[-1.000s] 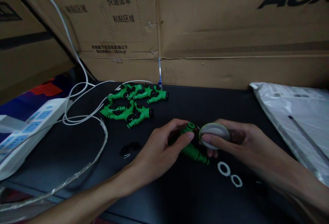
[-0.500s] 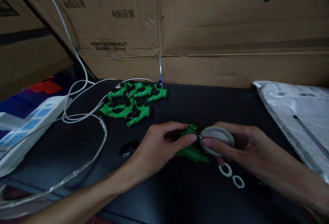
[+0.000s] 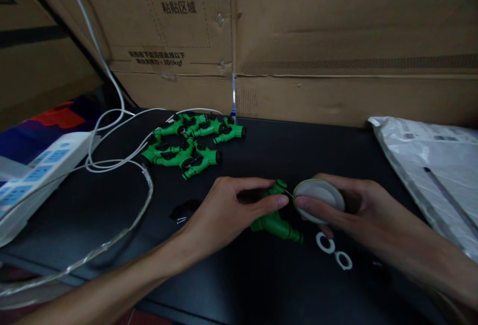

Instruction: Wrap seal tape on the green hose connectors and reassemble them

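Observation:
My left hand (image 3: 233, 210) pinches a green Y-shaped hose connector (image 3: 278, 225) by one branch, thumb and fingers around it. One round end of the connector points up beside my fingertips. In my right hand (image 3: 347, 210) is a shallow round container (image 3: 321, 200), pale inside with a yellowish rim, tilted toward me. A thin straight sliver (image 3: 289, 193) spans the small space between my left thumb and the container's edge; what it is made of I cannot tell. Two flat white rings (image 3: 325, 243) lie on the black table below my right hand.
Several green connectors with black valve parts (image 3: 186, 143) are grouped at the back left. Black pieces with small screws (image 3: 182, 213) lie left of my left hand. A white power strip (image 3: 41, 175) and cables are at left, a plastic mailer (image 3: 436, 165) at right, cardboard (image 3: 336, 31) behind.
The view has shifted slightly. The round container has moved a little to the right, away from the connector. Both hands keep their holds.

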